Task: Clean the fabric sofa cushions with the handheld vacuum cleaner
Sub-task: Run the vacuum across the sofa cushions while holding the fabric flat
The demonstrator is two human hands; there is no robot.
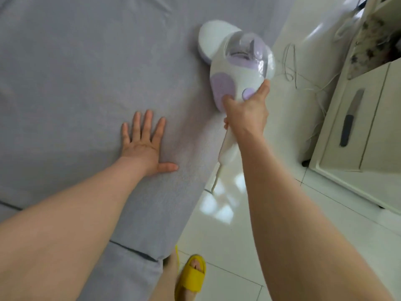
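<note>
A grey fabric sofa cushion [76, 72] fills the left and middle of the head view. A white and lilac handheld vacuum cleaner [236, 66] sits with its round head on the cushion's right edge. My right hand [246, 112] grips its handle, thumb near a lilac button. My left hand [144, 143] lies flat on the cushion with its fingers spread, well left of the vacuum. The vacuum's white cord [219, 172] trails down from the handle toward the floor.
White glossy floor tiles [238, 246] lie right of the sofa. A white cabinet [358, 135] stands at the right with a loose white cable [291, 61] beside it. My foot in a yellow slipper [191, 276] is by the sofa's front corner.
</note>
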